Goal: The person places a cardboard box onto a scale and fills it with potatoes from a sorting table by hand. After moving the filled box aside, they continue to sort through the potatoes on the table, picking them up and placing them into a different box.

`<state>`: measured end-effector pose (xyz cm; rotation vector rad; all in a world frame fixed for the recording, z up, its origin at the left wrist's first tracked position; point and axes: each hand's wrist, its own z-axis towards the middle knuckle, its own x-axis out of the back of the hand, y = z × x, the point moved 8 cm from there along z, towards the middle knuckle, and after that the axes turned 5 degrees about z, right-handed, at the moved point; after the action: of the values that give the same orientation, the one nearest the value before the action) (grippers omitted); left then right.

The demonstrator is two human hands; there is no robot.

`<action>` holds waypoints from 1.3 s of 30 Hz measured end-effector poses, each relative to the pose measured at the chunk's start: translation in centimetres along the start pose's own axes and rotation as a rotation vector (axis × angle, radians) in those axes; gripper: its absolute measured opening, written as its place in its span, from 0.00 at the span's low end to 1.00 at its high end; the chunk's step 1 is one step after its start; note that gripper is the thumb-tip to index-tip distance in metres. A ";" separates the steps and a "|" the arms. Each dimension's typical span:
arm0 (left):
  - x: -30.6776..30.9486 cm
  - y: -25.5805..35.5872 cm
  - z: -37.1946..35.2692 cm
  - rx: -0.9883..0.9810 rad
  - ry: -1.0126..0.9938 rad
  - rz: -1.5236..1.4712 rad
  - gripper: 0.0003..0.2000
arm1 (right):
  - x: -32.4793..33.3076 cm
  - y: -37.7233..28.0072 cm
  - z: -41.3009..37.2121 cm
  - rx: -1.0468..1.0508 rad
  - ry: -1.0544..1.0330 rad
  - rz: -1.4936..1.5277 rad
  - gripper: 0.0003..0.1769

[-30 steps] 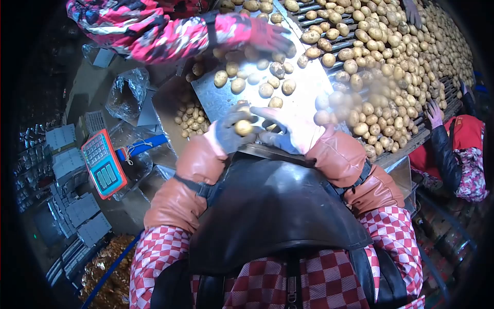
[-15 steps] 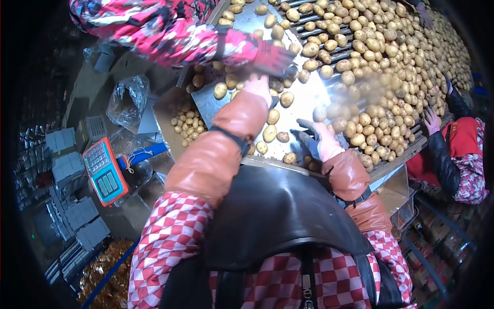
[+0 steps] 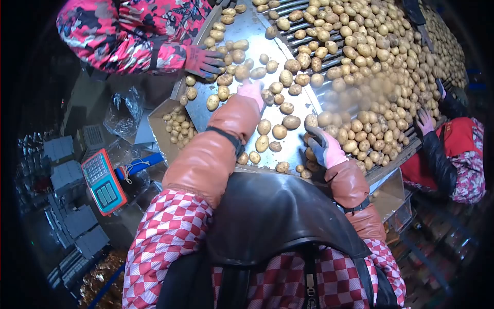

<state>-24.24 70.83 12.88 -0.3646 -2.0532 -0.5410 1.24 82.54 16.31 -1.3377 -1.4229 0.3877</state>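
Note:
Potatoes [image 3: 290, 121] lie scattered over a metal sorting tray [image 3: 198, 110] before me. Wearing a pink glove, my left hand [image 3: 251, 91] reaches over the tray's middle, its fingers stretched forward among potatoes; the fingertips are hard to make out. A potato [image 3: 267, 97] lies beside that hand. My right hand [image 3: 328, 148], in a pink glove with grey-blue fingers, is at the tray's right side. Its fingers are apart, close to a potato [image 3: 311, 120] and the large heap of potatoes [image 3: 378, 126].
Across the tray's left edge rests a co-worker's gloved hand [image 3: 205, 62]. Another person's hand [image 3: 425, 121] touches the heap at right. Slatted bars [image 3: 303, 37] run beneath the far potatoes. A cardboard box [image 3: 158, 121] holds small potatoes, near a scale [image 3: 104, 183].
The co-worker's hand at the left has drawn back from beside my left hand to the tray edge. More potatoes lie on the tray's middle. My right hand has lowered slightly.

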 end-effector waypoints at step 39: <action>5.9 -20.4 -12.8 0.338 0.604 -0.061 0.23 | 11.1 5.5 -1.2 0.229 0.671 -0.304 0.25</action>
<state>-27.32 47.05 19.09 0.0645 -1.5299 -0.2823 7.51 93.22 17.43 -0.9185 -0.9543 -0.1012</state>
